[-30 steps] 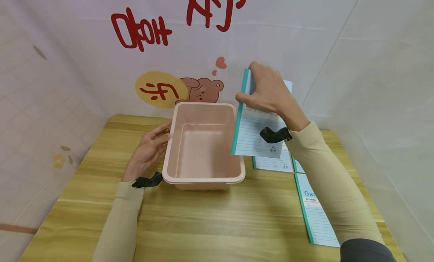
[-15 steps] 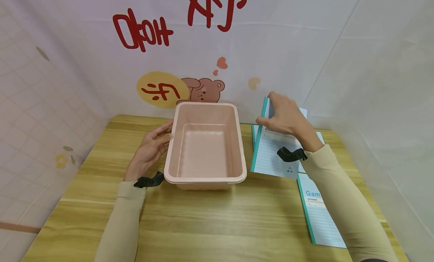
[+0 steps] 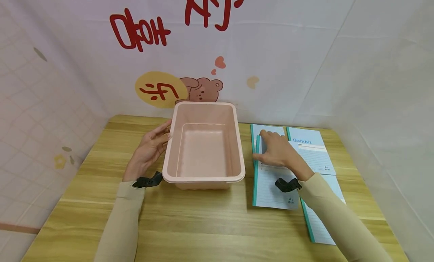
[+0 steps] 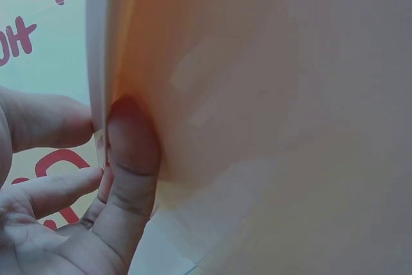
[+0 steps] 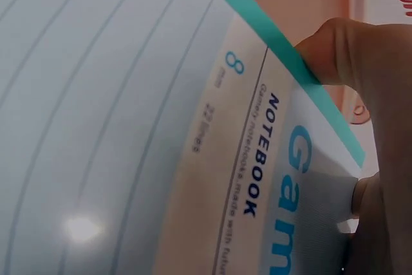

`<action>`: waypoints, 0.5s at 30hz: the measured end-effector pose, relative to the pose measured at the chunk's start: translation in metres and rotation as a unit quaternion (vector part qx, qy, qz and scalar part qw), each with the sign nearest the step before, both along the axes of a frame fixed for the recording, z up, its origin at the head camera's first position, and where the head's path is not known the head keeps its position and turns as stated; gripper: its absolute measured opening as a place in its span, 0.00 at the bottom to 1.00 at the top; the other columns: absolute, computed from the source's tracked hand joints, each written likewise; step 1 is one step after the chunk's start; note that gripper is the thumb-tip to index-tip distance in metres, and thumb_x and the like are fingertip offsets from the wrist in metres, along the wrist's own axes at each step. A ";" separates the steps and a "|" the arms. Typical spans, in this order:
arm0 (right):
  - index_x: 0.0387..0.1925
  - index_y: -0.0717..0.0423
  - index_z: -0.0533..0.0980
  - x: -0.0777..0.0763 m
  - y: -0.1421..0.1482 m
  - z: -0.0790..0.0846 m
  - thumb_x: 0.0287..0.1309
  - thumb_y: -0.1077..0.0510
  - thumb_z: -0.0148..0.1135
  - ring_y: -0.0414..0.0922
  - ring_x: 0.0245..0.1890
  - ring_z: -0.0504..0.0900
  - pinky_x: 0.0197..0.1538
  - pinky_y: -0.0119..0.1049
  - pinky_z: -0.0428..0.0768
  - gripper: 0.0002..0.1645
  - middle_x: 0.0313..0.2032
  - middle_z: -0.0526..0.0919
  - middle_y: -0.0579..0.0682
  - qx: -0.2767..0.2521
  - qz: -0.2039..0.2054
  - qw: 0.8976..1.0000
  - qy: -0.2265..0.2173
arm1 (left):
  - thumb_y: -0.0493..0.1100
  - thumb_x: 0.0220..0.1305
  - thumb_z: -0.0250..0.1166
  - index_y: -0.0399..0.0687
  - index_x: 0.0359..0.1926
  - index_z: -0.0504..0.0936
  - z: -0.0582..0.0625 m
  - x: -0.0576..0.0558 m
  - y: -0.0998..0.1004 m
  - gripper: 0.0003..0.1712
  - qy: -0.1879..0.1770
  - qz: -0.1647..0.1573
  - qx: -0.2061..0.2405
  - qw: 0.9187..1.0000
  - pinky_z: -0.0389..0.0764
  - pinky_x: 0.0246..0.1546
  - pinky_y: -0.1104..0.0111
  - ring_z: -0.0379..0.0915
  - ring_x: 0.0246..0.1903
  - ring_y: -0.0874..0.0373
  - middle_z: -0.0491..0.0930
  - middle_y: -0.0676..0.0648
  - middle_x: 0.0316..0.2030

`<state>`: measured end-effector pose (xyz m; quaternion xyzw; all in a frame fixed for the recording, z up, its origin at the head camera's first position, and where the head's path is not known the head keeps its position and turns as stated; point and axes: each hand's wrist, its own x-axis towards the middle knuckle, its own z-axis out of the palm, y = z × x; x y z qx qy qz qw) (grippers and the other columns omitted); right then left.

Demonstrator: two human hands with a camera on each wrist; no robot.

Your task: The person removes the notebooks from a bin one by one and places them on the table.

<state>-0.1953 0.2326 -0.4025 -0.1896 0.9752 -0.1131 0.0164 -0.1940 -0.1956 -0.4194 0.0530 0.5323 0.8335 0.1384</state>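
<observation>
A pink plastic bin (image 3: 203, 180) stands left of centre on the table, nothing inside it. My left hand (image 3: 148, 151) pinches its left rim; the left wrist view has the thumb (image 4: 133, 146) on one side of the wall and fingertips on the other. To the bin's right, my right hand (image 3: 278, 152) grips a pale blue notebook (image 3: 274, 190) near its top, thumb at the teal spine. The right wrist view shows the lined cover (image 5: 193, 140) of this notebook close up. It overlaps another notebook (image 3: 268, 129) lying behind it.
Two more notebooks lie at the right: one at the back (image 3: 315, 158) and one in front (image 3: 318, 228), partly covered by my right sleeve. A printed white cloth (image 3: 285, 66) hangs behind the wooden table (image 3: 203, 228).
My right hand has carried the notebook from beside the bin's rim rightward and down toward the table, uncovering the notebooks behind. My left hand has stayed on the bin.
</observation>
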 end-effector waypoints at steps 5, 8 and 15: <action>0.57 0.61 0.71 0.014 -0.003 -0.020 0.51 0.37 0.67 0.59 0.44 0.83 0.47 0.62 0.80 0.41 0.47 0.84 0.61 0.017 0.008 1.000 -0.014 | 0.34 0.74 0.60 0.41 0.80 0.55 0.000 0.001 0.000 0.38 -0.004 0.001 -0.006 1.000 0.86 0.43 0.75 0.81 0.46 0.62 0.67 0.44 0.61; 0.56 0.60 0.72 0.022 -0.004 -0.031 0.51 0.36 0.68 0.57 0.41 0.83 0.43 0.58 0.80 0.40 0.44 0.84 0.59 0.030 0.013 0.999 -0.021 | 0.34 0.74 0.61 0.41 0.80 0.56 0.001 0.001 0.001 0.39 -0.003 0.000 -0.007 1.000 0.86 0.43 0.75 0.81 0.47 0.61 0.67 0.43 0.63; 0.54 0.57 0.72 0.037 -0.005 -0.055 0.49 0.30 0.70 0.56 0.43 0.81 0.41 0.55 0.77 0.43 0.44 0.83 0.56 0.033 0.018 0.999 -0.031 | 0.34 0.74 0.60 0.40 0.80 0.55 0.001 0.002 -0.001 0.39 -0.001 0.004 -0.001 1.000 0.86 0.44 0.76 0.82 0.48 0.62 0.67 0.43 0.64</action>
